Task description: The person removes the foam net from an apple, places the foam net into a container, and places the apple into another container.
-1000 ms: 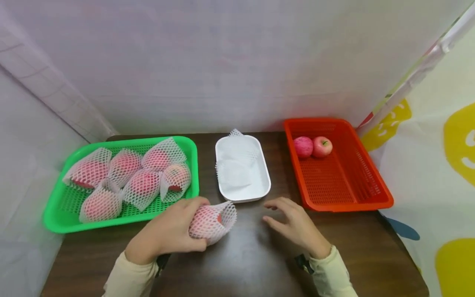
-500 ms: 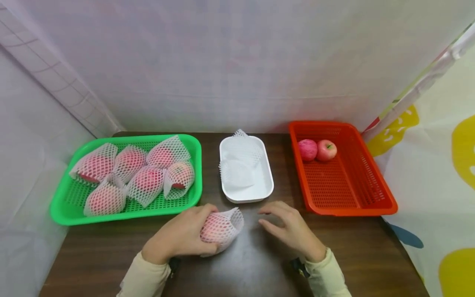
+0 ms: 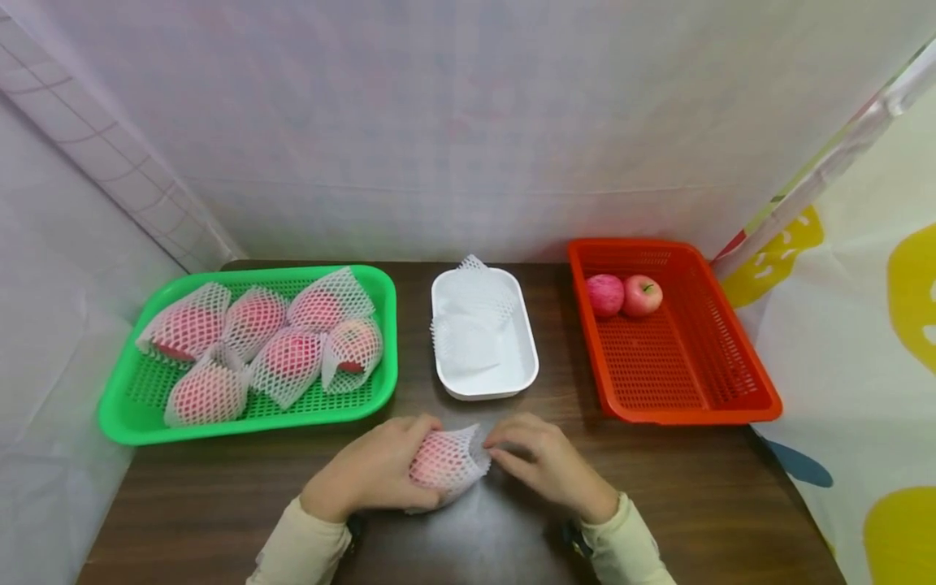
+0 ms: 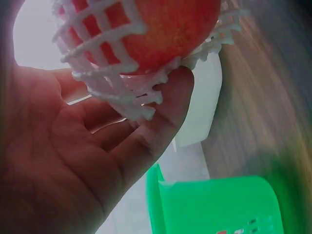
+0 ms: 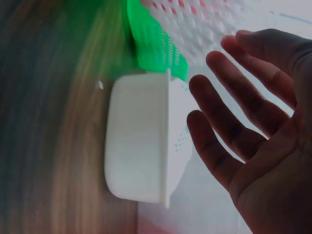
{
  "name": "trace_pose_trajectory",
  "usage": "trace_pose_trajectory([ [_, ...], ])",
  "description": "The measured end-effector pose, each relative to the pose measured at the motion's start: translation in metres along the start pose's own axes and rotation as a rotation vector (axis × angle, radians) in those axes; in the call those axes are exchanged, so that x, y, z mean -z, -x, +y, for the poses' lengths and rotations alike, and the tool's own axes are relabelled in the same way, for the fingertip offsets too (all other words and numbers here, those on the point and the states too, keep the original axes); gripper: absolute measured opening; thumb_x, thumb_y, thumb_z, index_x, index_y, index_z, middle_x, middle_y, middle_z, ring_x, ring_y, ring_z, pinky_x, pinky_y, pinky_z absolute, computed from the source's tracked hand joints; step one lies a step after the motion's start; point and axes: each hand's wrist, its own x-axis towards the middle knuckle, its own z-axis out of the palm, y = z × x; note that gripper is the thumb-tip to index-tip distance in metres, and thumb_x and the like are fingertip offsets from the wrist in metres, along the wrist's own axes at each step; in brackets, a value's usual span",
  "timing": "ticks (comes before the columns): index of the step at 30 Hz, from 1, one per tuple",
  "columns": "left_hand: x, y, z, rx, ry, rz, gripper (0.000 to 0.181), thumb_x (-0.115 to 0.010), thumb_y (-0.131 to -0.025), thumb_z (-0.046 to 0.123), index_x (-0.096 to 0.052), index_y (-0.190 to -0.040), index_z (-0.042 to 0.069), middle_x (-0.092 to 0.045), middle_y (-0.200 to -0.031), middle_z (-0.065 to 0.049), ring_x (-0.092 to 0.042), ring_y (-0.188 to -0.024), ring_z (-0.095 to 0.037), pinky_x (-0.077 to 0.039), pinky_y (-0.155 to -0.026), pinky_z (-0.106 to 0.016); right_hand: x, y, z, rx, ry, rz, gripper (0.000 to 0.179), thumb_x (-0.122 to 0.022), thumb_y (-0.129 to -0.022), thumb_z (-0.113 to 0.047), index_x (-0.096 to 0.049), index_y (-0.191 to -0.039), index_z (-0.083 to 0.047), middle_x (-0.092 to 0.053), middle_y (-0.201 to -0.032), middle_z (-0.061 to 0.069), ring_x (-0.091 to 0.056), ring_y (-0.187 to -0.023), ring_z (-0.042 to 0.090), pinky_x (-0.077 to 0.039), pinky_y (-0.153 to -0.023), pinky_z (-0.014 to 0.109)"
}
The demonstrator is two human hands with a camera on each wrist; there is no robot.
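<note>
My left hand grips an apple in a white foam net from its left side, above the table. The net's open end faces right, and in the left wrist view bare red skin shows past its edge. My right hand has its thumb and index finger drawn together at that open end, pinching the net's edge. In the right wrist view its other fingers stand loosely spread. Behind the hands stands a white tray with loose foam nets in it.
A green basket at the left holds several netted apples. At the right, a red basket has two bare apples in its far left corner. White sheets hang behind and at both sides of the table.
My left hand has carried the netted apple right and slightly nearer me. My right hand has come left and down to the net's open end, its thumb and index finger closing together.
</note>
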Motion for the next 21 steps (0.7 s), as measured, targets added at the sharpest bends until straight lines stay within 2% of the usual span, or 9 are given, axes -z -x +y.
trace_pose_trajectory([
  [7, -0.006, -0.002, 0.004, -0.044, -0.025, 0.011, 0.069, -0.078, -0.069, 0.052, -0.056, -0.125, 0.019, -0.061, -0.107, 0.004, -0.057, -0.093, -0.011, -0.051, -0.079, -0.033, -0.013, 0.001, 0.0, -0.041, 0.006, -0.024, 0.027, -0.078, -0.085, -0.011, -0.071, -0.111, -0.009, -0.069, -0.107, 0.0, -0.064, -0.098, 0.014, -0.053, -0.085, 0.029],
  [14, -0.011, -0.005, 0.007, -0.081, -0.027, 0.015, 0.07, -0.08, -0.069, 0.053, -0.057, -0.125, 0.017, -0.062, -0.11, 0.002, -0.059, -0.098, -0.015, -0.052, -0.082, -0.035, -0.018, 0.005, -0.001, -0.139, 0.031, -0.147, 0.046, -0.083, -0.077, -0.025, -0.068, -0.119, -0.012, -0.066, -0.114, -0.001, -0.06, -0.105, 0.015, -0.051, -0.091, 0.034],
  [17, -0.014, -0.005, 0.009, -0.085, -0.012, -0.004, 0.07, -0.079, -0.069, 0.052, -0.057, -0.127, 0.018, -0.062, -0.114, 0.001, -0.059, -0.103, -0.015, -0.052, -0.085, -0.036, -0.022, 0.006, -0.001, -0.166, 0.025, -0.191, 0.053, -0.084, -0.077, -0.032, -0.066, -0.123, -0.013, -0.065, -0.118, 0.0, -0.059, -0.108, 0.016, -0.05, -0.094, 0.035],
  [21, -0.018, -0.006, 0.011, -0.087, -0.003, -0.043, 0.072, -0.079, -0.07, 0.051, -0.057, -0.13, 0.017, -0.061, -0.121, -0.001, -0.058, -0.11, -0.018, -0.051, -0.091, -0.037, -0.026, 0.01, 0.0, -0.192, 0.017, -0.226, 0.06, -0.085, -0.076, -0.04, -0.064, -0.125, -0.012, -0.065, -0.114, -0.001, -0.059, -0.104, 0.013, -0.05, -0.09, 0.033],
])
